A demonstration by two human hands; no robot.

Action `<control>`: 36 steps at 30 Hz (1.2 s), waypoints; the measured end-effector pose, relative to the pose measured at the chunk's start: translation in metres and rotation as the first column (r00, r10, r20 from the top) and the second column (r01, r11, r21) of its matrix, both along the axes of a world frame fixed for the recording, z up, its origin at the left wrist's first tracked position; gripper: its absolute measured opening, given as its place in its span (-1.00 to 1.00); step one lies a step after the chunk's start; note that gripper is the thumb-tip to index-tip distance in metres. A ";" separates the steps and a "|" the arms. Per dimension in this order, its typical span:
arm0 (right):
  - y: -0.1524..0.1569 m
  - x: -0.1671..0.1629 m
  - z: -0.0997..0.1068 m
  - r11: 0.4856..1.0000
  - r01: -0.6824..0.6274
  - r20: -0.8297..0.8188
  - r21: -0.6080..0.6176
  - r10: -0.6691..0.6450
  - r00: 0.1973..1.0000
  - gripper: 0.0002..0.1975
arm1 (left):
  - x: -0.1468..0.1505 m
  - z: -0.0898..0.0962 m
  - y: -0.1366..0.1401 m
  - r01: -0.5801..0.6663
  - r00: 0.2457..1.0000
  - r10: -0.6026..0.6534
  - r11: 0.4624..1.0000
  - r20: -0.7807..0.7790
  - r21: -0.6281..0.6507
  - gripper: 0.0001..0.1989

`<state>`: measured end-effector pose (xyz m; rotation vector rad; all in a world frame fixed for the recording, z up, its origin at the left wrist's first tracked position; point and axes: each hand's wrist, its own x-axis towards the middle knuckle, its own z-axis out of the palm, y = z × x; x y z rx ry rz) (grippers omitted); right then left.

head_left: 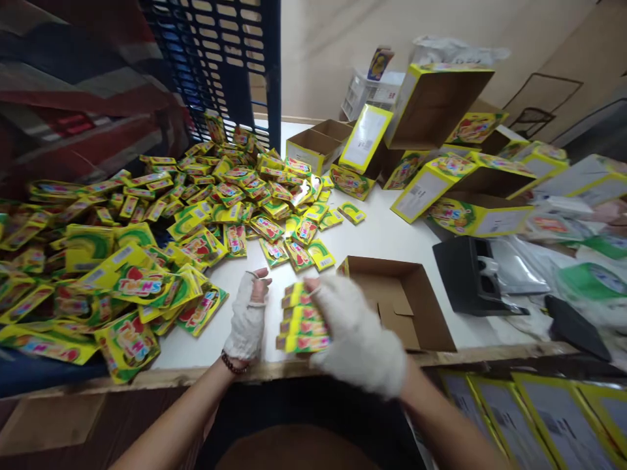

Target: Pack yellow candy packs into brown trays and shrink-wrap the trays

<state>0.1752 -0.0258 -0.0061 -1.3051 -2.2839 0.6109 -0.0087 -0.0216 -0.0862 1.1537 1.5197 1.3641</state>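
My right hand, in a white glove with bare fingertips, grips a row of several small yellow boxes with red and green print. The row lies near the table's front edge, its far side hidden by my fingers. Just left of it, my left hand, gloved the same way and wearing a beaded bracelet, rests on its edge over the white table with fingers apart and nothing in them. Right of my right hand sits an open brown carton, its near-left part covered by my glove.
A large heap of small yellow boxes spreads over the left of the table, before a blue plastic crate. Open yellow cartons pile up at the back right. A black tape dispenser stands right; flat yellow cartons sit below the edge.
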 end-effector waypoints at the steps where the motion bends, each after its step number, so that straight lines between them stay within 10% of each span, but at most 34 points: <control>1: 0.005 0.022 0.012 0.994 0.101 -0.080 -0.033 -0.104 0.991 -0.12 | 0.005 0.002 -0.006 0.040 0.995 -0.033 0.997 -0.096 0.073 -0.50; 6: 0.048 0.118 0.019 0.804 0.234 0.019 -0.547 -0.267 0.963 -0.18 | 0.062 -0.004 -0.036 0.497 0.817 -0.357 0.834 -0.453 0.238 -0.09; 12: 0.050 0.082 -0.027 0.433 -0.247 -0.292 -0.867 -0.039 0.956 -0.51 | 0.070 -0.014 -0.027 0.625 0.653 -0.381 0.758 -0.655 0.183 0.19; 14: 0.041 0.062 -0.026 0.488 -0.222 -0.245 -0.844 0.016 0.969 -0.55 | 0.051 -0.011 -0.023 0.653 0.611 -0.386 0.739 -0.691 0.166 0.19; 18: 0.029 0.047 -0.005 0.810 0.065 0.209 -0.583 0.072 0.975 -0.78 | 0.026 -0.006 -0.019 0.705 0.583 -0.447 0.693 -0.678 0.150 0.19; 20: 0.026 0.052 0.007 0.863 0.102 0.300 -0.494 0.059 0.952 -0.83 | 0.024 -0.006 -0.017 0.725 0.580 -0.491 0.675 -0.650 0.137 0.18; 26: 0.051 0.089 0.020 0.715 -0.038 -0.013 -0.698 0.040 0.999 -0.76 | 0.022 0.004 -0.022 0.691 0.651 -0.432 0.678 -0.624 0.251 0.02; 29: 0.077 0.094 0.008 0.739 -0.046 -0.115 -0.673 -0.043 0.992 -0.68 | 0.029 0.012 -0.033 0.723 0.588 -0.270 0.599 -0.763 0.345 -0.37; 36: 0.086 0.036 -0.033 0.810 -0.066 0.459 -0.583 0.396 0.795 -0.84 | 0.036 0.023 -0.040 0.827 0.297 -0.243 0.549 -0.923 0.122 -0.94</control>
